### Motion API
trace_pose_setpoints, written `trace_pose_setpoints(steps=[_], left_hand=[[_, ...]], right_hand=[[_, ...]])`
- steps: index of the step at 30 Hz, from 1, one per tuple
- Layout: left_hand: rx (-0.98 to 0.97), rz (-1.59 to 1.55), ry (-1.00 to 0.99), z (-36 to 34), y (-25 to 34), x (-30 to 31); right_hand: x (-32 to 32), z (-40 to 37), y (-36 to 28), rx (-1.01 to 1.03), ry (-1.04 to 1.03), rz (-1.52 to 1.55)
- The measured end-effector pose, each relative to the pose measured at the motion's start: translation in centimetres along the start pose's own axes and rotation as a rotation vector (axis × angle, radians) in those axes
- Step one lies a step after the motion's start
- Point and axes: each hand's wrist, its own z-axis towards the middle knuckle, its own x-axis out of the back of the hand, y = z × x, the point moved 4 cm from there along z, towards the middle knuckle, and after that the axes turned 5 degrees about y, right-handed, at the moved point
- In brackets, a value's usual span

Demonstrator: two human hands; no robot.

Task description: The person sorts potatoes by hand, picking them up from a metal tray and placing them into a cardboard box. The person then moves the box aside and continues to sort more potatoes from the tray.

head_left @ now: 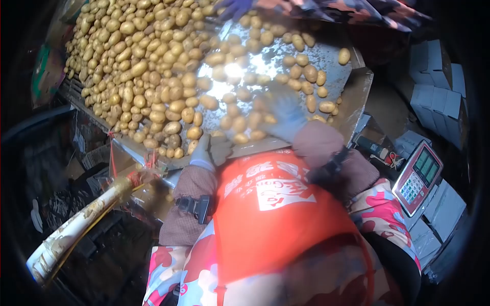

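Note:
My left hand [205, 154], in a grey glove, rests at the near rim of a metal sorting table, beside several potatoes [173, 127]. Its fingers look stretched out, with no potato visible in them. Over the table surface [209, 122], my right hand [286, 112] is smeared by motion, also gloved. Loose potatoes [240, 123] lie just left of it, blurred too; whether it touches or holds any I cannot make out. Bright glare covers the metal between the big heap and the scattered potatoes on the right.
Across the table is another person's purple-gloved hand [236, 7] and patterned sleeve [347, 11]. A scale display with keypad [418, 178] stands at my right, near stacked white boxes [436, 104]. A dirty white pipe [76, 229] slants at lower left.

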Motion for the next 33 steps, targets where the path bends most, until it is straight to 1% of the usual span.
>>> trace_pose_setpoints(steps=[6, 8, 11, 13, 14, 15, 16, 17, 18, 19, 20, 21, 22, 23, 24, 25, 26, 27, 29, 30, 31, 32, 33], left_hand=[[0.032, 0.004, -0.008, -0.1, 0.3, -0.1], [0.046, -0.021, -0.004, -0.1, 0.2, -0.2], [0.054, -0.042, 0.019, -0.5, 0.3, -0.4], [0.055, -0.078, 0.037, -0.5, 0.2, -0.8], [0.056, -0.108, 0.053, -0.5, 0.2, -0.9], [0.056, -0.137, 0.068, -0.6, 0.1, -0.9], [0.032, -0.131, 0.020, 0.3, -0.5, 0.0], [-0.030, -0.076, -0.101, 2.1, -1.2, 1.2], [-0.245, 0.118, -0.342, 5.6, -2.0, 2.8], [-0.649, 0.406, -0.562, 7.7, -2.4, 4.0], [-1.012, 0.587, -0.692, 9.2, -3.1, 5.4], [-0.960, 0.575, -0.691, 7.7, -2.9, 4.9], [-0.908, 0.562, -0.688, 6.2, -2.6, 4.2], [-0.856, 0.548, -0.685, 4.6, -2.3, 3.6], [-0.796, 0.441, -0.728, 4.0, -2.2, 2.5], [-0.462, 0.224, -0.794, 1.9, -1.1, 0.2], [-0.086, -0.096, -0.781, -0.4, -0.1, -1.9], [0.219, -0.365, -0.673, -2.7, 1.0, -4.0], [0.281, -0.409, -0.496, -4.0, 0.8, -6.4], [-0.072, -0.134, -0.742, -2.0, -0.9, -5.7], [-0.477, 0.066, -0.880, -0.3, -2.6, -4.8], [-0.565, 0.106, -0.921, -0.8, -2.4, -5.2], [-0.466, 0.043, -0.866, -0.7, -2.3, -5.2]], right_hand=[[4.9, -3.5, 7.0, -0.172, -0.046, -0.209], [6.5, -4.1, 8.1, -0.228, -0.081, -0.273], [8.2, -3.2, 7.2, -0.323, -0.085, -0.340], [9.0, -0.8, 4.1, -0.353, -0.019, -0.341], [8.4, 0.9, 2.6, -0.355, -0.048, -0.319], [7.3, 2.1, 1.3, -0.337, -0.153, -0.296], [5.4, 2.9, 0.8, -0.300, -0.328, -0.288], [2.9, 3.3, 1.3, -0.191, -0.623, -0.256], [2.2, 4.4, 1.5, -0.233, -0.750, -0.295], [1.6, 5.6, 1.3, -0.272, -0.881, -0.338], [1.1, 5.9, 1.2, -0.310, -1.020, -0.383], [0.4, 5.1, 2.1, -0.138, -0.692, -0.390], [-0.7, 2.2, 4.4, 0.026, -0.361, -0.380], [-0.6, 0.9, 5.3, 0.184, -0.017, -0.362], [-0.7, 1.8, 6.2, 0.016, -0.006, -0.185], [-1.1, 2.7, 7.2, -0.152, -0.001, -0.007], [-1.4, 2.9, 7.8, -0.322, -0.003, 0.172], [-0.8, 3.6, 6.5, -0.299, -0.160, 0.124], [1.9, 5.6, 3.1, -0.246, -0.461, 0.015], [1.9, 5.3, 3.1, -0.143, -0.437, -0.054], [1.3, 4.4, 3.4, -0.044, -0.411, -0.120], [1.7, 4.2, 2.9, 0.055, -0.385, -0.185], [2.6, 3.9, 2.3, 0.157, -0.308, -0.285]])
